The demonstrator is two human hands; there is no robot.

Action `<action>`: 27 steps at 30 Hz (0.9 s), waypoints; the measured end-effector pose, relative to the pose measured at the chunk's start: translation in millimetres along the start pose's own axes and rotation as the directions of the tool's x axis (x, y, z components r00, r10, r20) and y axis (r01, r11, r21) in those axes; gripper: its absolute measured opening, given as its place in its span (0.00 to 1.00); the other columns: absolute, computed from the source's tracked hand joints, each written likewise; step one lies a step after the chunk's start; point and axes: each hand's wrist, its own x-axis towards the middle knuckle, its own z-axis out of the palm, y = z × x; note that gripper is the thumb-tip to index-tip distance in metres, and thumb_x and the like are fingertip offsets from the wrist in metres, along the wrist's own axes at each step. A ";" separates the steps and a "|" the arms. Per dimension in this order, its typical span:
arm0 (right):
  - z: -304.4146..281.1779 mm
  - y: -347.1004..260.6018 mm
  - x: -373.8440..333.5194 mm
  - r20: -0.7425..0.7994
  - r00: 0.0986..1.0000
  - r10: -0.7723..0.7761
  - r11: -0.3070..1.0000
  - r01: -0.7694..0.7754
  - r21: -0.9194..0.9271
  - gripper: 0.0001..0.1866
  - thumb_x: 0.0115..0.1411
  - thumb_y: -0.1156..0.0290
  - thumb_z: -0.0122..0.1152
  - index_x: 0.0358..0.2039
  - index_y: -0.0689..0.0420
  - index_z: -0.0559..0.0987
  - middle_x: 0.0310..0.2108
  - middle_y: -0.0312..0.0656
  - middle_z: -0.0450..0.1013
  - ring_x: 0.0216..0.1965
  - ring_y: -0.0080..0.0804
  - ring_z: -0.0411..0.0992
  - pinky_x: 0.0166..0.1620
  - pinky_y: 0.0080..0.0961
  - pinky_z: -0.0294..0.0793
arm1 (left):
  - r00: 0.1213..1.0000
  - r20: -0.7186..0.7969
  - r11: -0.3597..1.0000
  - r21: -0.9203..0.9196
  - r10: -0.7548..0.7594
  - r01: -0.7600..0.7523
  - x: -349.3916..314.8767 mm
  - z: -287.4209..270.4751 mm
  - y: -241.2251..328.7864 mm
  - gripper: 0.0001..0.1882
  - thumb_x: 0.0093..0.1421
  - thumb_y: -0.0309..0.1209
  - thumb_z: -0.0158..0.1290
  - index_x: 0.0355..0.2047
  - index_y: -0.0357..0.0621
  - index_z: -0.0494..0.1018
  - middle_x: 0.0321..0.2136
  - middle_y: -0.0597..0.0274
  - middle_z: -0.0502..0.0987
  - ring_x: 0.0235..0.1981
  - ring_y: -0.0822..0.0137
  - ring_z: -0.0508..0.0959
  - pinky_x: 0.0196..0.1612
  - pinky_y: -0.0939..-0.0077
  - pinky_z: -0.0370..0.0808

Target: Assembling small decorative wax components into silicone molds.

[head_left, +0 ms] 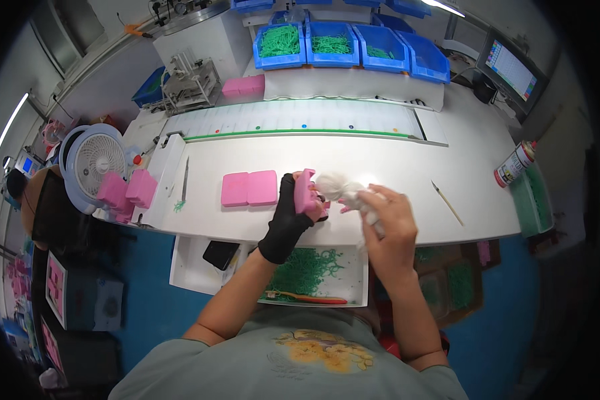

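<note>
My left hand [288, 220], in a black fingerless glove, is closed around a pink block [305, 192] held upright above the white table [380, 157]. It looks like a piece with a hollow or notched side, though the fingers cover much of it. My bare right hand [391, 227] grips a bunched white cloth [333, 183], slightly blurred, right up against the pink block. Two more pink blocks [235, 189] lie flat side by side, left of my gloved hand.
Below the table edge, an open drawer [360, 280] holds green scraps and an orange-handled brush [313, 299]. A thin brush [448, 203] and a spray can [515, 164] are at right, tweezers [185, 180] and a fan [99, 163] at left. Blue bins [331, 62] stand behind.
</note>
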 end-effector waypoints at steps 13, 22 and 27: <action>-26.8 62.3 -15.6 -0.045 0.997 0.064 0.905 -0.077 -0.418 0.12 0.51 0.80 0.60 0.39 0.60 0.77 0.42 0.48 0.72 0.47 0.46 0.68 0.50 0.38 0.68 | 0.936 0.177 0.317 0.908 0.305 -0.275 -21.9 -10.7 15.6 0.34 0.40 0.31 0.68 0.48 0.40 0.66 0.45 0.50 0.69 0.47 0.53 0.72 0.49 0.66 0.72; 7.0 50.8 -18.1 0.034 0.986 0.163 0.985 -0.161 -0.068 0.08 0.54 0.78 0.59 0.36 0.61 0.76 0.41 0.48 0.73 0.47 0.45 0.69 0.50 0.37 0.68 | 0.951 0.307 0.026 0.952 -0.026 -0.306 26.7 44.8 26.7 0.24 0.43 0.43 0.68 0.34 0.41 0.74 0.35 0.56 0.71 0.40 0.56 0.72 0.40 0.63 0.74; 6.1 56.1 -31.3 0.049 0.961 0.273 0.962 -0.274 0.014 0.07 0.55 0.78 0.59 0.36 0.61 0.76 0.41 0.46 0.74 0.45 0.45 0.69 0.48 0.37 0.69 | 0.943 0.304 -0.006 0.951 -0.131 -0.308 42.6 47.6 8.5 0.20 0.45 0.43 0.66 0.28 0.42 0.72 0.31 0.56 0.73 0.37 0.56 0.74 0.38 0.63 0.74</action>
